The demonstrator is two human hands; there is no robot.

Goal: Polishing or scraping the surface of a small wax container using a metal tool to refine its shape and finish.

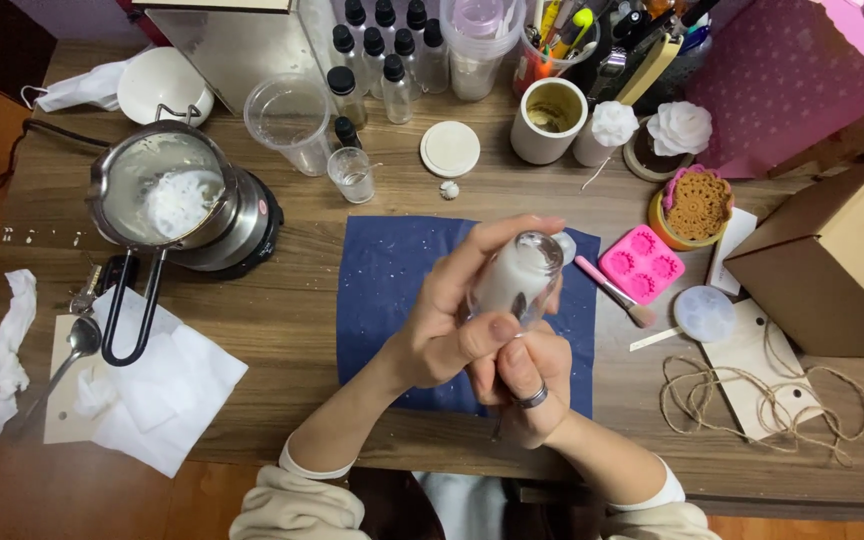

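Head view shows both hands curled around a clear mould [517,275] filled with white wax, held above a dark blue cloth [387,290] on the wooden worktop [302,330]. Left hand [452,320] wraps it from the side, fingers closed; right hand [527,385], wearing a ring, grips beneath. Nearby lies a glossy pink silicone mould [642,263].

Two hands [452,320], one clear mould [517,275], two white flower candles [614,123].
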